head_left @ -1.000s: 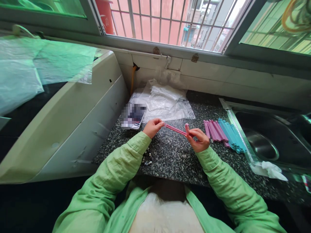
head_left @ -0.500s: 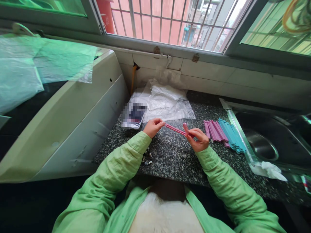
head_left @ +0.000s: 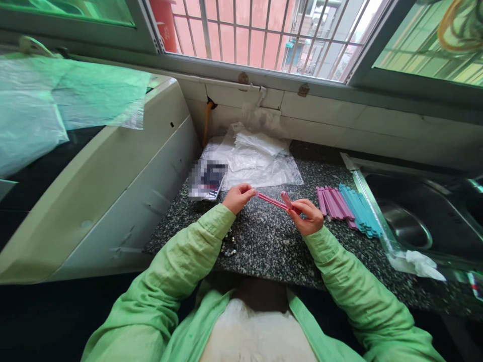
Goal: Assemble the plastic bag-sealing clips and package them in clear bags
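Your left hand [head_left: 237,197] and right hand [head_left: 307,216] each pinch one end of a pink clip [head_left: 272,201], above the counter [head_left: 264,241], left of the clip pile [head_left: 349,208]. Keep both ends level and firm.

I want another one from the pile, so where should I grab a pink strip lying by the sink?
Probably by the near end of the pink strips, coming from the right hand side. They lie flat and side by side on the counter, with the blue strips tight against their far side, so the ends are the freest part to pinch and lift.
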Demonstrator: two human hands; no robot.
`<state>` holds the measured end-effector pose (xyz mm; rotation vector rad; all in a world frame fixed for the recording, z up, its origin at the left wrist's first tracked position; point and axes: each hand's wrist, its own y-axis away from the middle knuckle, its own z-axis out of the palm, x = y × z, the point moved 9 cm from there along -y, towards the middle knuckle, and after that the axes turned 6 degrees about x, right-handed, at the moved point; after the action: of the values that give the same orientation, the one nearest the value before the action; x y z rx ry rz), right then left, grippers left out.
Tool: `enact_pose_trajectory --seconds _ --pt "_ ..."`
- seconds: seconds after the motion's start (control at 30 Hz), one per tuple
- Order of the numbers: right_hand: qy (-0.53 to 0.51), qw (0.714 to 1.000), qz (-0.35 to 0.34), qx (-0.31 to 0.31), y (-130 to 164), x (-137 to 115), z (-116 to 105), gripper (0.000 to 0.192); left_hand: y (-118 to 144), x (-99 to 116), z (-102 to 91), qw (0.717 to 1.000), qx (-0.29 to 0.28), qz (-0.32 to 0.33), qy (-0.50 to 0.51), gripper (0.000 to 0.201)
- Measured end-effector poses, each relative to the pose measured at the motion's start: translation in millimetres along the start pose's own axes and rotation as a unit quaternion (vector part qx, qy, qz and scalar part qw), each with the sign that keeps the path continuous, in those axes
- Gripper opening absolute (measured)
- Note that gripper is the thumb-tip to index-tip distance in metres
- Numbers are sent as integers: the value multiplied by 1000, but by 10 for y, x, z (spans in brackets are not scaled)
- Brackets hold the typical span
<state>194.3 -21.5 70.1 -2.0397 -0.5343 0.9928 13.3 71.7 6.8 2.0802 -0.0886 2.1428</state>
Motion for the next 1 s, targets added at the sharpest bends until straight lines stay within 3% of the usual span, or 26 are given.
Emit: enact_pose_trajectory --seconds 0.53,1.0 --pt "8 1000 22 -17 10 55 39 10 0 -4 -1 1000 1 -4 -14 30" --pt "9 1000 -1 -16 2 8 36 11 -1 0 1 1000 -2 6 -20 32"
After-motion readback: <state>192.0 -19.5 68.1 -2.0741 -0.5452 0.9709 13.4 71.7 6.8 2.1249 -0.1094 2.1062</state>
